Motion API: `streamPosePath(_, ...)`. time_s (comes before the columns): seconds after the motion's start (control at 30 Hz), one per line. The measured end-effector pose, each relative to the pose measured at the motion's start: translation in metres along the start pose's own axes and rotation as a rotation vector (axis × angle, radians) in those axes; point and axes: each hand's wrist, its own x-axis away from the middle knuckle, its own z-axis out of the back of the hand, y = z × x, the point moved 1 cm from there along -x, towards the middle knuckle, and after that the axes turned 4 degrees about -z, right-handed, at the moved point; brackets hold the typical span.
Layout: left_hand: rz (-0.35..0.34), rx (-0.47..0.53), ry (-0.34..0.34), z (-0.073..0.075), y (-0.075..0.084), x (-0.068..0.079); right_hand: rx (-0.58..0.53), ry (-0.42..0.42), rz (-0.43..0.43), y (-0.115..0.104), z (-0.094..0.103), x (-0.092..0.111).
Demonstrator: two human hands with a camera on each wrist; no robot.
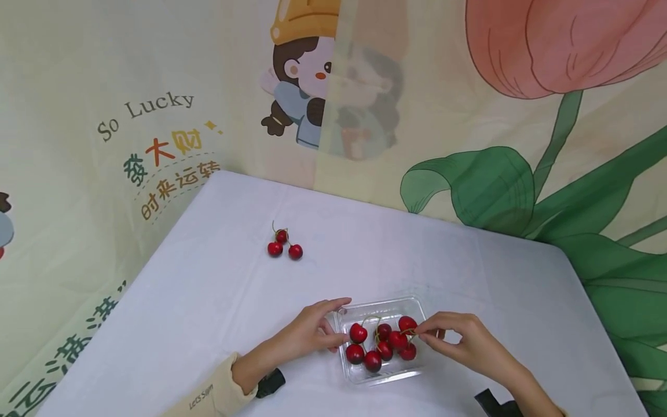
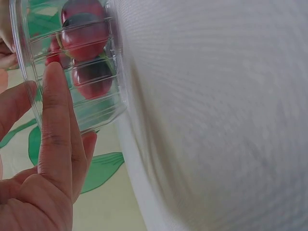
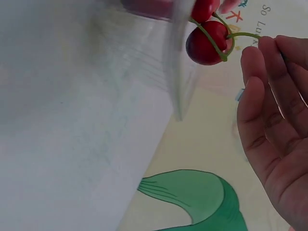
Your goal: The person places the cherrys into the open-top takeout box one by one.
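Note:
A clear plastic container (image 1: 385, 376) holding several red cherries (image 1: 372, 361) sits on the table's near part. My left hand (image 1: 307, 333) is at its left side; in the left wrist view fairly straight fingers (image 2: 57, 130) rest along the ribbed wall, with one fingertip at the rim. At the container's right end, my right hand (image 1: 466, 339) pinches a green cherry stem (image 3: 246, 34) between thumb and fingertips. The cherry (image 3: 207, 44) on that stem is level with the rim in the right wrist view, beside another cherry (image 3: 203, 9).
Three more cherries (image 1: 281, 243) with stems lie together farther back on the white-covered table (image 1: 219, 278). Behind the table hangs a printed cloth (image 1: 239, 87) with cartoon figures, lettering and a large tulip. Black straps (image 1: 271, 383) sit at both wrists.

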Motion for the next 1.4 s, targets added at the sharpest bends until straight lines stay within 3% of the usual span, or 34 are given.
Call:
streamPosePath(0.3, 0.010, 0.007, -0.005, 0.001, 0.002, 0.001, -0.011, 0.000, -0.065, 0.020, -0.006, -0.008)
streamPosePath(0.57, 0.035, 0.007, -0.012, 0.000, 0.002, 0.001, -0.031, -0.010, -0.074, 0.032, -0.010, -0.013)
streamPosePath(1.07, 0.046, -0.006, -0.004, 0.000, 0.002, 0.000, -0.007, -0.028, -0.107, 0.035, -0.013, -0.016)
streamPosePath(1.4, 0.039, -0.033, 0.002, 0.000, 0.001, 0.000, 0.027, 0.041, -0.097, 0.035, -0.013, -0.015)
